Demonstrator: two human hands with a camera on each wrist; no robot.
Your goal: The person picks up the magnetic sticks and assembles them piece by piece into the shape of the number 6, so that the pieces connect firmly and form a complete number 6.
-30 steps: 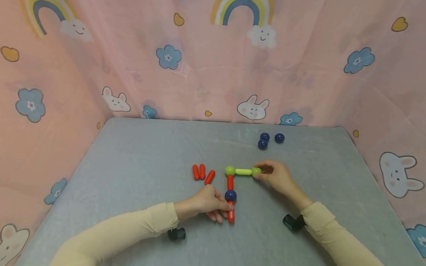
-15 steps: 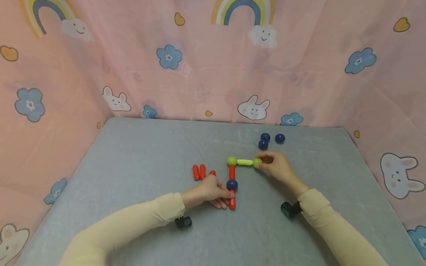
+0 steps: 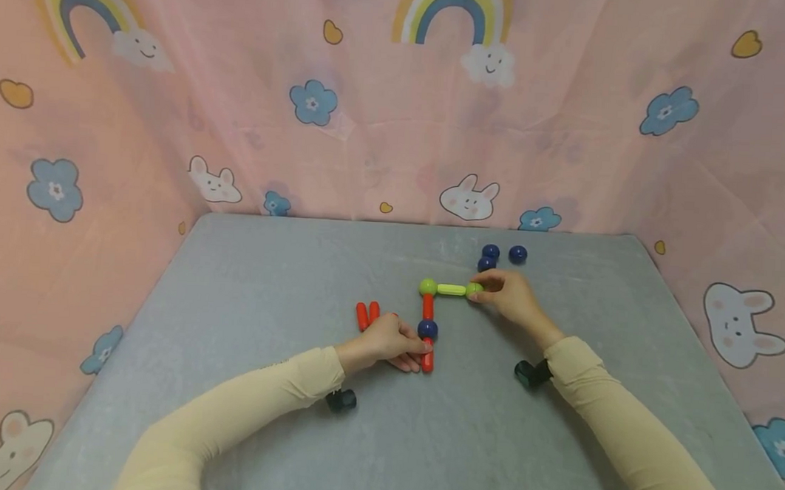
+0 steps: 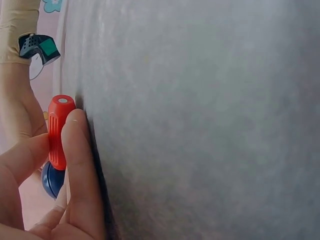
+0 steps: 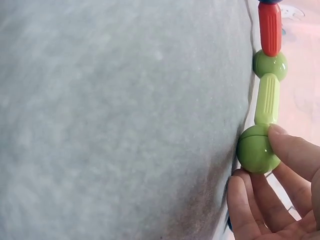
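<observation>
An L-shaped chain of magnetic rods and balls lies between my hands in the head view. My left hand [image 3: 392, 343] pinches its near red rod [image 3: 428, 362] between thumb and fingers; the left wrist view shows the rod's bare end. Beyond that rod come a blue ball [image 3: 428, 328], a second red rod [image 3: 428, 307] and a green corner ball [image 3: 427, 287]. A light green rod [image 3: 451, 289] runs right from the corner to another green ball [image 5: 256, 152], which my right hand [image 3: 511, 299] pinches at the chain's right end.
Left of the chain lie loose red rods [image 3: 362, 316], one mostly hidden behind my left hand. Three blue balls [image 3: 518, 254] sit near the back edge of the grey tabletop [image 3: 285, 269], just beyond my right hand. A pink printed curtain [image 3: 384, 141] encloses the back and sides.
Both hands have slid the joined chain away from me, toward the back of the table, keeping their grips. My left hand has come to cover most of one loose red rod.
</observation>
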